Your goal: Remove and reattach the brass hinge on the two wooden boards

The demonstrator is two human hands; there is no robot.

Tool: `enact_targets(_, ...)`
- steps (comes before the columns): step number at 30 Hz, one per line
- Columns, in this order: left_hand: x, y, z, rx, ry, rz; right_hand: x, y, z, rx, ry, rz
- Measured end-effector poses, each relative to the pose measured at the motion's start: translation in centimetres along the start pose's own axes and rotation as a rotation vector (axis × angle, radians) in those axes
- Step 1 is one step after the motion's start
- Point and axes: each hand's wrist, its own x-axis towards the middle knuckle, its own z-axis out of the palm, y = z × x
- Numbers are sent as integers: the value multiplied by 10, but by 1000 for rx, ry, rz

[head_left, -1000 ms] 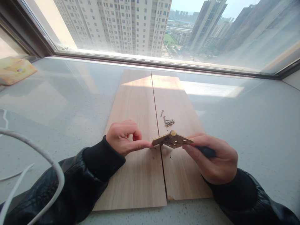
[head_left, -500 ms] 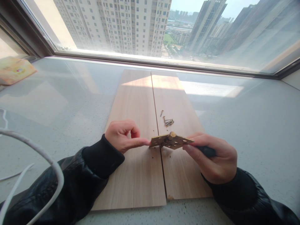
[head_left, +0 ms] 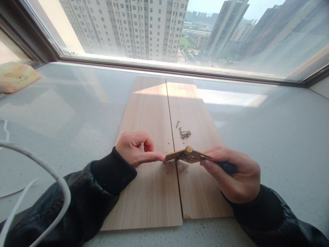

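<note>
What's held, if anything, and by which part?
Right hand pinches the hinge by its right edge and holds a dark handle; left hand touches the hinge's left edge.

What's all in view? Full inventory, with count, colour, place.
window frame: 1, dark brown, far side
buildings: several, mostly beige and grey, outside
counter: 1, speckled white, below the window
package: 1, yellow-orange, far left
cable: count unclear, white, near left
boards: 2, light wood, side by side on counter
small holes: several, dark, in both boards
screws: several, metallic, right board; one apart
hinge: 1, brass-coloured, above the seam
handle: 1, black, right of hinge
sleeves: 2, black, both arms
left hand: 1, bare, thumb at hinge's left edge
right hand: 1, bare, pinching hinge, handle in grip
</note>
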Motion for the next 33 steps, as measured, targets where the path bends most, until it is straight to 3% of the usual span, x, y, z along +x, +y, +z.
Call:
enact_targets(9, -2, 1, -5, 27, -98, -90, -1, -5, 3, -26, -29, -13)
enact_targets(27, 0, 6, 0, 37, -28, -12, 0, -8, 4, -63, -18, 1)
enact_targets(33, 0, 7, 1, 55, -23, -27, 2, -14, 9, -88, 50, 72)
